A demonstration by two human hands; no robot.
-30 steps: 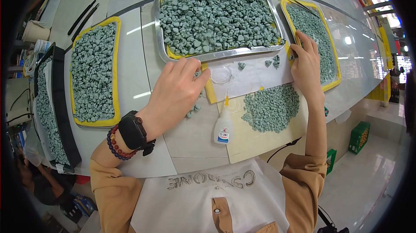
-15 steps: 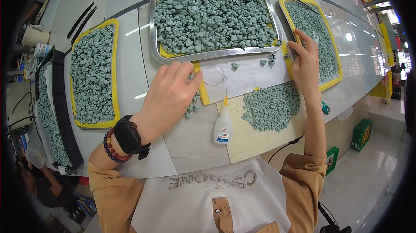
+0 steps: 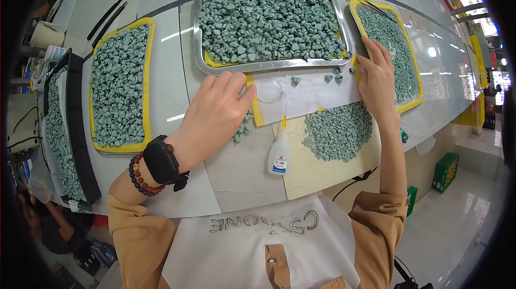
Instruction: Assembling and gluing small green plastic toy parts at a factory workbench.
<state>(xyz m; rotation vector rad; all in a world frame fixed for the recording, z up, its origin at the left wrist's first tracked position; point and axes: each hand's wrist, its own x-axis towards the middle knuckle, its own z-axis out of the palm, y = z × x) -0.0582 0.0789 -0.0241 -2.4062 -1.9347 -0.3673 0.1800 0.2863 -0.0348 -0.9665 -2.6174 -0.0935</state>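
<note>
My left hand [image 3: 217, 107] is closed, fingers bent down at the front left corner of a metal tray [image 3: 258, 67] heaped with green stones [image 3: 269, 23]. What its fingertips hold, if anything, is hidden. Beneath and beside it lie a few loose green stones [image 3: 243, 127]. My right hand [image 3: 380, 87] rests at the right end of a white sheet [image 3: 317, 94] with yellow edges. Its fingers are stretched out by the tray's front right corner, thumb and forefinger apart. A white glue bottle [image 3: 279, 154] with a yellow, needle-like tip stands between the hands.
Small green stones [image 3: 339, 133] are spread on a cream board [image 3: 301, 181]. Yellow-rimmed trays of stones stand left [image 3: 147, 82] and right [image 3: 420, 87]. A black bin [image 3: 80, 144] is at far left, near two black tweezers [image 3: 106, 20]. A clear round disc [image 3: 270, 91] lies on the white sheet.
The whole view has shifted slightly. Both hands keep nearly the same places; the left fingers have bent a little over the sheet's left edge.
</note>
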